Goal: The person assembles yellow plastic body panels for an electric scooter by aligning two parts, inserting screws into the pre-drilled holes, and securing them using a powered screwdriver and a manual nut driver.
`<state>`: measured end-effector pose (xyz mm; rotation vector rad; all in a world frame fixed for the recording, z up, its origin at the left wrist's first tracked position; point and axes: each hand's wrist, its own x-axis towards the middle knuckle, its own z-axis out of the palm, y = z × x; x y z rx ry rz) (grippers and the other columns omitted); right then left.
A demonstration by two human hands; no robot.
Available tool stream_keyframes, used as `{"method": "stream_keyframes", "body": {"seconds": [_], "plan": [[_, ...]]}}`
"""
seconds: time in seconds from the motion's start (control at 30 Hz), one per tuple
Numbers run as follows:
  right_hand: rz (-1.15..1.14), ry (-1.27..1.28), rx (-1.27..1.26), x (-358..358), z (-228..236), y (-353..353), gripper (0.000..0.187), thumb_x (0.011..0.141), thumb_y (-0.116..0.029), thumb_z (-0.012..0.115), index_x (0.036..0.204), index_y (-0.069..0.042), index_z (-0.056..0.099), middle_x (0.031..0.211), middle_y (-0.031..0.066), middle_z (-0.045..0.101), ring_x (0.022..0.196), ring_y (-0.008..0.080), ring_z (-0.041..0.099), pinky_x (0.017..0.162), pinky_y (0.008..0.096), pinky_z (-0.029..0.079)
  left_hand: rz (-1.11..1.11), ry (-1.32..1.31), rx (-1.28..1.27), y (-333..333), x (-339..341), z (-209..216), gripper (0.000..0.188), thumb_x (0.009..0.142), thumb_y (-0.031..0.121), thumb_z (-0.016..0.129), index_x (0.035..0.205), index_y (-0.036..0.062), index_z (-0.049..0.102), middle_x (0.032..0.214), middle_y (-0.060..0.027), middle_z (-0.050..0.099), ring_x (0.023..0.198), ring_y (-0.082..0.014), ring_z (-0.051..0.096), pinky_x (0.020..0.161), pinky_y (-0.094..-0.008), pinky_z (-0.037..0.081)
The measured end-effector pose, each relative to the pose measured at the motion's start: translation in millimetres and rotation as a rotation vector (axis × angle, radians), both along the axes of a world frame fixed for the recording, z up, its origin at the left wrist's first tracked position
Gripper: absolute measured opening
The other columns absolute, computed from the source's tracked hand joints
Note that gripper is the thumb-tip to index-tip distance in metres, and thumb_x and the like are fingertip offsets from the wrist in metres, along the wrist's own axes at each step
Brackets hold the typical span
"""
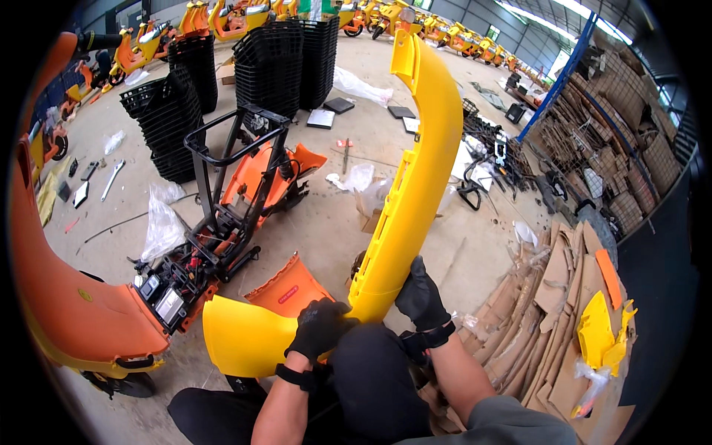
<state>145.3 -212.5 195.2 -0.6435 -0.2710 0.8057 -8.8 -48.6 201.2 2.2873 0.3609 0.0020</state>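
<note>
A long, curved yellow scooter body panel (424,148) stands upright in front of me, its lower part bending left across my knees. My left hand (320,326), in a black glove, is closed over the edge at the bend. At the right side of the upright part is my right hand (423,297), also black-gloved, gripping the panel's edge; some of its fingers are hidden. An orange panel (285,285) lies on the floor just beyond my left hand. Left of it is a partly stripped orange scooter (96,311) with its black frame (237,193) and wiring exposed.
Stacked black crates (271,67) stand beyond the frame. Flattened cardboard (534,319) is piled at my right, with yellow plastic pieces (597,334) on it. Black cables and parts (493,152) litter the floor. A wire cage (608,126) holds more cardboard. Yellow scooters (460,37) line the back.
</note>
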Motion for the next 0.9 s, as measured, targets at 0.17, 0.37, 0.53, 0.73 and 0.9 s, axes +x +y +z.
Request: {"method": "stream_keyframes", "body": {"seconds": [0.17, 0.37, 0.53, 0.73, 0.9], "plan": [[-0.020, 0.075, 0.007, -0.7, -2.6, 0.1, 0.047, 0.099, -0.037, 0.044, 0.135, -0.007, 0.044, 0.135, 0.0081, 0.050, 0.124, 0.0243, 0.046, 0.109, 0.0402, 0.033, -0.015, 0.022, -0.055, 0.6, 0.4, -9.9, 0.046, 0.075, 0.040, 0.075, 0.106, 0.0062, 0.069, 0.100, -0.0166, 0.068, 0.095, -0.0308, 0.064, 0.083, -0.0383, 0.050], [0.005, 0.129, 0.084, 17.2, -42.1, -2.3, 0.045, 0.100, -0.037, 0.044, 0.133, -0.007, 0.048, 0.132, 0.0075, 0.054, 0.121, 0.0235, 0.049, 0.108, 0.0393, 0.034, 0.027, -0.043, 0.026, -7.8, 2.3, -29.5, 0.039, 0.075, 0.044, 0.071, 0.097, 0.0111, 0.071, 0.091, -0.0110, 0.070, 0.087, -0.0282, 0.066, 0.077, -0.0399, 0.051], [-0.041, 0.100, 0.092, 20.3, -50.7, 3.2, 0.045, 0.099, -0.039, 0.044, 0.132, -0.008, 0.050, 0.131, 0.0050, 0.055, 0.119, 0.0201, 0.050, 0.107, 0.0360, 0.036, -0.006, -0.034, 0.201, -12.7, 8.2, -44.0, 0.037, 0.076, 0.045, 0.067, 0.093, 0.0120, 0.071, 0.083, -0.0104, 0.068, 0.081, -0.0298, 0.066, 0.070, -0.0416, 0.050], [-0.041, 0.125, 0.131, 22.3, -54.0, 4.1, 0.047, 0.100, -0.040, 0.042, 0.137, -0.010, 0.045, 0.134, 0.0035, 0.051, 0.120, 0.0193, 0.049, 0.107, 0.0355, 0.035, 0.002, -0.022, 0.301, -17.4, 8.5, -42.2, 0.038, 0.076, 0.049, 0.064, 0.085, 0.0125, 0.071, 0.077, -0.0109, 0.065, 0.074, -0.0290, 0.065, 0.064, -0.0418, 0.049], [-0.030, 0.111, 0.136, 20.0, -61.4, 4.3, 0.047, 0.100, -0.040, 0.041, 0.137, -0.012, 0.044, 0.134, 0.0035, 0.051, 0.121, 0.0193, 0.048, 0.107, 0.0355, 0.035, -0.004, 0.020, 0.297, -13.9, 7.6, -48.1, 0.040, 0.078, 0.050, 0.063, 0.084, 0.0120, 0.071, 0.078, -0.0109, 0.065, 0.074, -0.0285, 0.065, 0.064, -0.0419, 0.049]]}}
